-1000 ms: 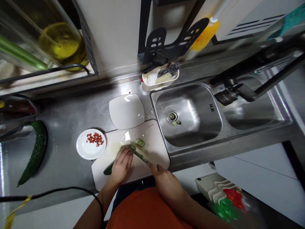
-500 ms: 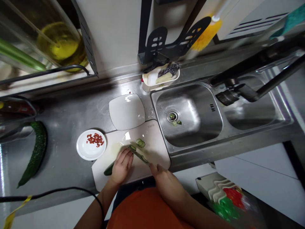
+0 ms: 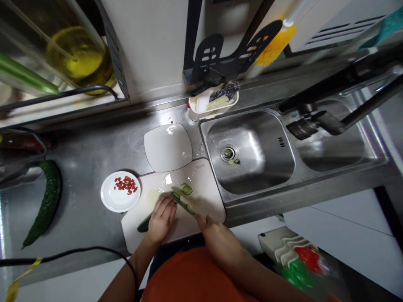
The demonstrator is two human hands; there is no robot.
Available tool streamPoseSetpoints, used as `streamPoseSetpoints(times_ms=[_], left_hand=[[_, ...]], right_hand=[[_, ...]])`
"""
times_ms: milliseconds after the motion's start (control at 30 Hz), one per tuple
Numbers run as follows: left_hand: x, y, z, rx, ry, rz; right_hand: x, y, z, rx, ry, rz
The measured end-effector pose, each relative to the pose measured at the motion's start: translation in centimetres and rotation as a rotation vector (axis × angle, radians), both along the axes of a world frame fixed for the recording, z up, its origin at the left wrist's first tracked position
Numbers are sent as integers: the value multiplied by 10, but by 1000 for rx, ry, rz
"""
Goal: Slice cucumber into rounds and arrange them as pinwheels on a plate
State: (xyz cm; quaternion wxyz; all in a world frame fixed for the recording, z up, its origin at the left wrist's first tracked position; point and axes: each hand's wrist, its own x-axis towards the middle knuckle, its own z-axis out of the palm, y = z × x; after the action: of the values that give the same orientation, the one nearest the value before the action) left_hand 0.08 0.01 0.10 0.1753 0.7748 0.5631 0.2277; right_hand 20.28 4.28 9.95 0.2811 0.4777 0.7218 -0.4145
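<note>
My left hand (image 3: 162,218) is closed over a piece of cucumber (image 3: 144,225), pressing it onto the white cutting board (image 3: 201,176). The dark green end sticks out to the left of my fingers. My right hand (image 3: 215,235) grips a knife (image 3: 185,206) by its handle, which my fingers hide. Thin cucumber slices cling to the blade, and its tip end lies close by my left fingertips. Several cut slices (image 3: 186,189) rest on the board beyond the knife.
A white square plate (image 3: 168,147) touches the board's far edge. To the left are a small plate (image 3: 108,195) with chopped red bits and a whole cucumber (image 3: 47,205). The steel sink (image 3: 261,167) on the right has cucumber scraps by its drain. A black cable (image 3: 78,250) crosses the front left.
The view has shifted very slightly. Both hands, the knife and the cucumber keep almost the same places.
</note>
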Motion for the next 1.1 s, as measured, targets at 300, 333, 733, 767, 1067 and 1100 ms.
streamPoseSetpoints(times_ms=[300, 333, 733, 767, 1067, 1100], left_hand=[[1, 0, 0, -7, 4, 32], [1, 0, 0, -9, 4, 34], [0, -1, -3, -9, 11, 32], [0, -1, -3, -11, 12, 33], [0, 0, -1, -21, 18, 42], [0, 0, -1, -21, 18, 41]], right_hand=[[-3, 5, -1, -11, -9, 23], [-4, 5, -2, -8, -16, 25], [-16, 10, -9, 23, -10, -16], [-18, 10, -10, 14, -11, -13], [-26, 12, -25, 10, -27, -12], [-26, 10, -27, 22, -23, -15]])
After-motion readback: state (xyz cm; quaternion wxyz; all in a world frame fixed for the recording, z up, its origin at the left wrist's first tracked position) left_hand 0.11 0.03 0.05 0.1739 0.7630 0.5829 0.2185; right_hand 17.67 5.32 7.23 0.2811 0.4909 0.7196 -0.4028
